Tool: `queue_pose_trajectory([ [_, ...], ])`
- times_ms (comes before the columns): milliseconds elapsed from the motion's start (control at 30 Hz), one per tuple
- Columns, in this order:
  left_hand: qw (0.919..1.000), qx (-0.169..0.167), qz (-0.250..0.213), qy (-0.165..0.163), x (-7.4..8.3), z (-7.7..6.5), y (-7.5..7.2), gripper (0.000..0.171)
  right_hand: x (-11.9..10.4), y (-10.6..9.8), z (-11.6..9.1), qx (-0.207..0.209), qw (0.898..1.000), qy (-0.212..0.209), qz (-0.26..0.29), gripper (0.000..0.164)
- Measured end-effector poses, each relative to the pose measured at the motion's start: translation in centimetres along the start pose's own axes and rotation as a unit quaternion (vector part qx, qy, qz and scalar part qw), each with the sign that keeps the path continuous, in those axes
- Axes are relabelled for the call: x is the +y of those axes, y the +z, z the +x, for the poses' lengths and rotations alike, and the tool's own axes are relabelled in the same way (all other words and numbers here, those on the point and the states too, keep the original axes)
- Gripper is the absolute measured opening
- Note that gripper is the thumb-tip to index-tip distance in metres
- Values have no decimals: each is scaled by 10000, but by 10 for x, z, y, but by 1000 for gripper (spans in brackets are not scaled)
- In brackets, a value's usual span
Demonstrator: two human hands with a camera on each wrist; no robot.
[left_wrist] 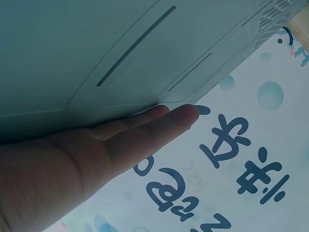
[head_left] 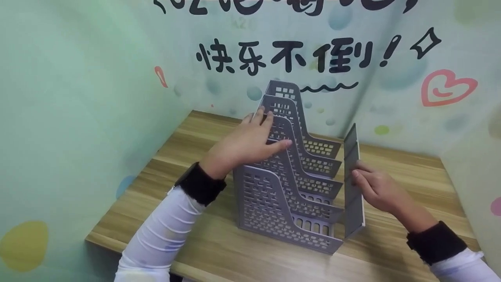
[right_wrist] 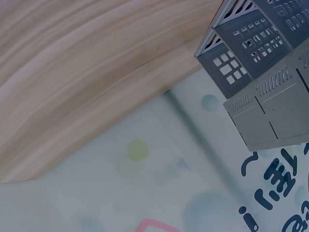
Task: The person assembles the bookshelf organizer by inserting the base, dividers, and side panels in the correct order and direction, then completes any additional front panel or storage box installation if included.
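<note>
A grey plastic file rack [head_left: 260, 197] with several perforated, sloping dividers stands upright on the wooden table. My left hand [head_left: 242, 145] lies at the tall back of the rack, its thumb against a divider. In the left wrist view, the straight fingers [left_wrist: 145, 137] rest along the rack's slotted outer wall [left_wrist: 140, 53]. To the right, my right hand [head_left: 381, 190] pinches a flat grey panel [head_left: 354, 207] by its outer edge, thumb in front. The panel stands on edge close to the low front ends of the dividers. In the right wrist view the hand is out of sight.
The wooden table [head_left: 415, 172] extends on both sides of the rack, its left edge sloping toward me. A printed cloth backdrop [head_left: 117, 78] with lettering and coloured dots surrounds the table at the back and sides.
</note>
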State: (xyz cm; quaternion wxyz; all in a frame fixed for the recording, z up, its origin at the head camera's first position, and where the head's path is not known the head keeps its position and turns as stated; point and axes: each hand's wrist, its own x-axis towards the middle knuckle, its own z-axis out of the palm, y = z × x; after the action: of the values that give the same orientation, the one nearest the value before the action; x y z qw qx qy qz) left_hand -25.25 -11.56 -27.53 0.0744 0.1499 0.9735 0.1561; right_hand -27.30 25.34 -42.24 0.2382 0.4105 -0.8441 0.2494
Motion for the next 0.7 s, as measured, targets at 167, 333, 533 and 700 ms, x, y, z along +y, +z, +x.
queue_pose_trajectory([
  [167,10000,-33,-94,8,0,0,0,102,0,0,0,83,10000,-5,-21,22],
  [333,10000,-32,-82,-6,1,0,0,103,0,1,-1,83,9999,-26,84,23],
  [533,10000,-29,-27,-1,0,1,0,103,1,2,-1,-55,9995,212,235,27],
  [700,10000,-23,-50,4,-1,1,1,103,0,6,3,-10,9982,491,337,32],
])
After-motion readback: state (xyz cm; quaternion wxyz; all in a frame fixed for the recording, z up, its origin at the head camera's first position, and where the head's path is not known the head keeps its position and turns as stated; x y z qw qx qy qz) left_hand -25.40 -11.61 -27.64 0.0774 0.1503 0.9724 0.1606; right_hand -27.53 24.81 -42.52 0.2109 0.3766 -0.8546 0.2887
